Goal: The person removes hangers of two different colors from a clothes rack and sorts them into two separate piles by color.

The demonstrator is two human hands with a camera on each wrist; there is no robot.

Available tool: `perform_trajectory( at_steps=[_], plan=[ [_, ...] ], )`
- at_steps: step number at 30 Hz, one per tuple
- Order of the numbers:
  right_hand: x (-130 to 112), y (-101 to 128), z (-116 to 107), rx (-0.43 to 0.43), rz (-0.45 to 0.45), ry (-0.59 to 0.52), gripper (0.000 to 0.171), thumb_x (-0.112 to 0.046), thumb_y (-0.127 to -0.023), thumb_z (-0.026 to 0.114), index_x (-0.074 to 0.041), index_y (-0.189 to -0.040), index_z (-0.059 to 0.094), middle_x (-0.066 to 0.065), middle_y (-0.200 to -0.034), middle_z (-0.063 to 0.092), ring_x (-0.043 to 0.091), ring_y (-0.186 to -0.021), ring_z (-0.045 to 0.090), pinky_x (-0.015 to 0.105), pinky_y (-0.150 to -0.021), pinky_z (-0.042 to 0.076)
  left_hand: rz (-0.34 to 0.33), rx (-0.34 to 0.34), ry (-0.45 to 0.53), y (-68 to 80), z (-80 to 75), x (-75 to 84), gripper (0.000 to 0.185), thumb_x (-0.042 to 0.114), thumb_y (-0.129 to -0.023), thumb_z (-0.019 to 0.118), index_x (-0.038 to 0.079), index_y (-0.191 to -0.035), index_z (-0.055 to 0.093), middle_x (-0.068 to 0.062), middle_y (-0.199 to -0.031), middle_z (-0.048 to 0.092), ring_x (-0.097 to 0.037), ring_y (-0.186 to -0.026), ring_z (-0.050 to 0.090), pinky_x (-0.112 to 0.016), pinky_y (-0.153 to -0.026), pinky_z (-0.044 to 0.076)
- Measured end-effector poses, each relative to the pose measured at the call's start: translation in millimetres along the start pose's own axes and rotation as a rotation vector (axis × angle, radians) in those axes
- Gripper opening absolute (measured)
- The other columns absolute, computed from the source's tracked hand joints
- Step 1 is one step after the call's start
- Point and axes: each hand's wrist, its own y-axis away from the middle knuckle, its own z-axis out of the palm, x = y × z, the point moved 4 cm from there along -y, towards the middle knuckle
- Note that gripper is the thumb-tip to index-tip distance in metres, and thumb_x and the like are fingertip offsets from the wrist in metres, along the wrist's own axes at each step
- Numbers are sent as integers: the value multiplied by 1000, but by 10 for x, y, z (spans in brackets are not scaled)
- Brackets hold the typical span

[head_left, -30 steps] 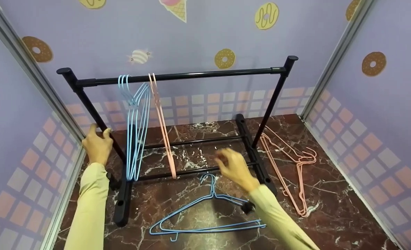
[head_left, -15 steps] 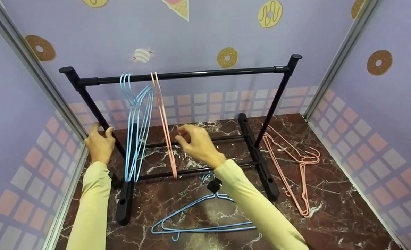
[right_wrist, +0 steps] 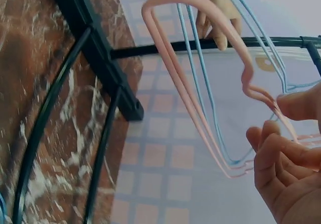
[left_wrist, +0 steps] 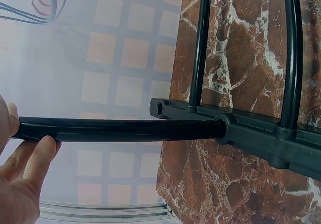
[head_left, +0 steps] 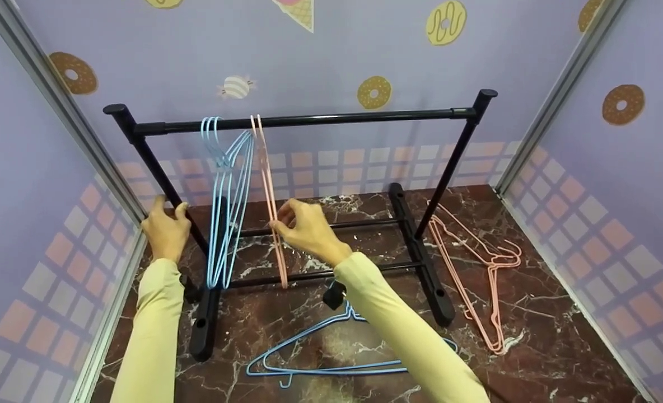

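Observation:
A black clothes rack (head_left: 337, 118) stands on the marble floor. Three blue hangers (head_left: 228, 196) and two pink hangers (head_left: 270, 207) hang near the left end of its rail. My left hand (head_left: 166, 211) grips the rack's left upright post (left_wrist: 115, 128), with the fingers (left_wrist: 35, 153) curled round it. My right hand (head_left: 280, 221) is at the hanging pink hangers (right_wrist: 200, 103) and pinches their wire between thumb and fingers (right_wrist: 281, 114), about halfway down.
Blue hangers (head_left: 320, 358) lie on the floor in front of the rack, partly under my right arm. Pink hangers (head_left: 477, 263) lie on the floor to the right of the rack's foot (head_left: 421, 257). Patterned walls close in on the left, back and right.
My right hand rose from near the floor hangers, moved left and took hold of the hanging pink hangers. The left hand stayed on the post.

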Motion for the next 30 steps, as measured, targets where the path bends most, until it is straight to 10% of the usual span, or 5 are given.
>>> perform_trajectory(
  at_steps=[18, 30],
  plan=[
    [36, 248, -192, 159, -30, -89, 7, 0, -93, 62, 4, -96, 66, 15, -82, 71, 15, -64, 64, 21, -57, 54, -12, -6, 2, 0, -5, -2, 30, 18, -95, 69, -1, -118, 62, -34, -109, 69, -63, -106, 58, -64, -96, 44],
    [540, 728, -490, 290, -123, 130, 6, 2, -87, 65, -4, -87, 69, 8, -77, 68, 15, -64, 62, 23, -59, 52, 11, 15, -6, -12, -6, 5, 30, 17, -95, 68, -3, -118, 62, -36, -104, 69, -64, -100, 58, -65, -91, 44]
  ],
)
